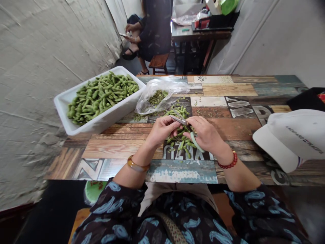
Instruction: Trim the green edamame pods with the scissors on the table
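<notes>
My right hand (203,133) is closed around the pale green handles of a pair of scissors (178,119), whose blades point left toward my other hand. My left hand (164,129) is pinched at the blade tips; what sits between its fingers is too small to make out. Under and around both hands lies a loose pile of green pods (181,142) on the patchwork-patterned table (122,145). Just behind the pile, a clear plastic bag (149,101) holds small green trimmings. At the left stands a white tub (101,125) heaped with green pods.
A white cap (297,135) lies at the table's right, with a black item (304,100) behind it. Scraps are scattered near the bag. Beyond the table, a person (156,30) sits on a wooden stool beside a cluttered side table (198,35). A rough wall (38,84) borders the left.
</notes>
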Tool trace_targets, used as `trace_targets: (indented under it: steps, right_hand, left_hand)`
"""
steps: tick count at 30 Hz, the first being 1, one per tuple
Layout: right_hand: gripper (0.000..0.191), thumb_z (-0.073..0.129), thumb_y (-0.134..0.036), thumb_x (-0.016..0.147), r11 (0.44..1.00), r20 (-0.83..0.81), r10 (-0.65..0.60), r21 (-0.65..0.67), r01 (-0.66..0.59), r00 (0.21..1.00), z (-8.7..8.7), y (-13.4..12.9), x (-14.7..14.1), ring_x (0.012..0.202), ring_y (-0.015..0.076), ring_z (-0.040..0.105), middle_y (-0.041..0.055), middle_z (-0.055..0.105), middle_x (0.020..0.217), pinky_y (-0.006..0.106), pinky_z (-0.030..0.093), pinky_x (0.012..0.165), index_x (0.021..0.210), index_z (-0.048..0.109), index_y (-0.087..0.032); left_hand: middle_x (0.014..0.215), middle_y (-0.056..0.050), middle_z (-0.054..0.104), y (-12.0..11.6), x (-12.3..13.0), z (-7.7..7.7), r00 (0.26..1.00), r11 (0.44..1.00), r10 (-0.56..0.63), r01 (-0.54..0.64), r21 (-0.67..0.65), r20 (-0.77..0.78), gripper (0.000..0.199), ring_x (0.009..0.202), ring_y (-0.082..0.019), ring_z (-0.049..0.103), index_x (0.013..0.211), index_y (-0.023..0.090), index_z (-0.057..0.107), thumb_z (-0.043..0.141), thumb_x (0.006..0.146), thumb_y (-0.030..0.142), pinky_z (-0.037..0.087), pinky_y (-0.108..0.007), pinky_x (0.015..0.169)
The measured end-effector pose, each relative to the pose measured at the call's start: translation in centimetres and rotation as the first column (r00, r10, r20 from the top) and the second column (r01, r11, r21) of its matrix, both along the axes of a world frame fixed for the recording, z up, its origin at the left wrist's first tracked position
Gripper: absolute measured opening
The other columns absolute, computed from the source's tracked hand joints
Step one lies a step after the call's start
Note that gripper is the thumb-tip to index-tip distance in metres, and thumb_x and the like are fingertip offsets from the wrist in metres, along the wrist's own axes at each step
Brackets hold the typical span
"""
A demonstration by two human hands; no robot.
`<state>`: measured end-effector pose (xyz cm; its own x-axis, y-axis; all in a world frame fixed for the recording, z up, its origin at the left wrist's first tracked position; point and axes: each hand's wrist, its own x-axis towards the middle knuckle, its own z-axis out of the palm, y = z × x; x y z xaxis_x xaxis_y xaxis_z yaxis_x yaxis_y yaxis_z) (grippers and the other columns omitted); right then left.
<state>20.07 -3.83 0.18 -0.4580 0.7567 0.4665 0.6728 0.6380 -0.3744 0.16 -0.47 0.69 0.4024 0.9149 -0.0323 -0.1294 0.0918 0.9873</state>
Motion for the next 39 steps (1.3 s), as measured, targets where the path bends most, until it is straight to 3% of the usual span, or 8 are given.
trace_targets:
  steps: [6,13,17,22,28,35,39]
  right_hand:
    - [0.036,0.069,-0.032,0.087,0.992,-0.028,0.002,0.125,0.001,1.0,-0.4,0.6,0.2,0.093,0.0297,0.06,0.0134,0.071,0.102,0.045,0.052,0.082,0.119,0.059,-0.015]
    - [0.033,0.066,-0.036,0.089,0.996,-0.082,-0.011,0.087,0.018,0.997,-0.7,1.0,0.6,0.087,0.0274,0.064,0.0114,0.072,0.099,0.042,0.052,0.079,0.117,0.062,-0.018]
    - [0.038,0.068,-0.043,0.087,0.995,-0.147,-0.087,0.032,0.092,0.985,-0.9,1.2,1.0,0.091,0.0291,0.064,0.0115,0.071,0.099,0.045,0.052,0.082,0.117,0.063,-0.02]
    - [0.04,0.07,-0.044,0.085,0.996,-0.158,-0.053,0.058,0.063,0.986,-0.9,1.1,0.8,0.091,0.0288,0.063,0.0123,0.069,0.101,0.045,0.052,0.081,0.115,0.062,-0.019]
    - [0.046,0.071,-0.046,0.084,0.997,-0.11,-0.006,0.081,0.015,0.994,-0.9,0.8,0.1,0.091,0.0295,0.061,0.0136,0.069,0.1,0.045,0.052,0.082,0.118,0.063,-0.017]
    - [0.043,0.068,-0.044,0.087,0.996,-0.071,0.018,0.089,-0.012,0.997,-0.5,0.7,0.1,0.091,0.0293,0.06,0.0134,0.068,0.1,0.045,0.051,0.082,0.12,0.063,-0.017]
    - [0.041,0.068,-0.042,0.087,0.997,-0.057,0.007,0.076,-0.003,0.998,-0.2,0.6,0.2,0.092,0.0297,0.059,0.0128,0.068,0.102,0.045,0.05,0.082,0.12,0.063,-0.018]
  left_hand:
    - [0.071,-0.002,0.067,-0.1,0.1,0.2,1.0,0.999,0.019,-0.018,0.031,-0.015,0.029,0.047,-0.006,0.053,0.081,0.012,0.071,0.076,0.076,0.04,0.041,-0.017,0.042]
    - [0.063,0.0,0.063,0.1,-0.1,0.0,0.997,0.997,0.077,-0.077,0.03,0.008,0.024,0.047,-0.007,0.052,0.08,0.013,0.072,0.078,0.073,0.035,0.039,-0.018,0.043]
    - [0.057,0.003,0.059,0.2,-0.2,0.2,0.985,0.989,0.136,-0.128,-0.078,0.11,0.024,0.045,-0.004,0.048,0.083,0.013,0.072,0.081,0.07,0.031,0.036,-0.016,0.042]
    - [0.063,0.0,0.066,0.5,-0.4,0.4,0.943,0.967,0.156,-0.085,-0.242,0.294,0.029,0.054,-0.007,0.062,0.081,0.012,0.065,0.085,0.064,0.026,0.05,-0.015,0.054]
    - [0.068,0.0,0.069,0.5,-0.3,0.6,0.906,0.96,0.185,-0.084,-0.266,0.38,0.03,0.059,-0.008,0.066,0.077,0.013,0.06,0.085,0.061,0.019,0.054,-0.015,0.058]
    - [0.063,0.001,0.066,0.2,0.1,0.3,0.941,0.968,0.13,-0.052,-0.245,0.312,0.039,0.055,-0.008,0.062,0.08,0.014,0.062,0.09,0.058,0.03,0.05,-0.018,0.053]
    - [0.064,0.001,0.064,0.2,0.0,0.1,0.976,0.982,0.087,-0.049,-0.185,0.201,0.037,0.048,-0.006,0.055,0.084,0.013,0.066,0.086,0.064,0.037,0.042,-0.018,0.045]
